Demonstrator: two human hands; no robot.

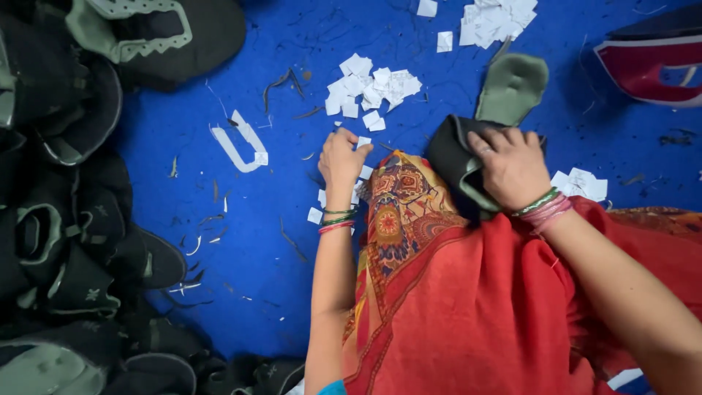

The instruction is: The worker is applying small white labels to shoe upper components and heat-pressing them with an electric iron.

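Note:
My left hand reaches forward over the blue floor covering, its fingertips pinching a small white paper slip beside a heap of white slips. My right hand presses down on a black and grey-green shoe upper that rests on my knee. The green tongue of the upper sticks out past my fingers. Bangles sit on both wrists. My lap is covered by red patterned cloth.
A large pile of black and green shoe uppers fills the left side. A second heap of white slips lies at the top. A maroon shoe piece is at the top right. A white U-shaped cutout and thread scraps litter the blue surface.

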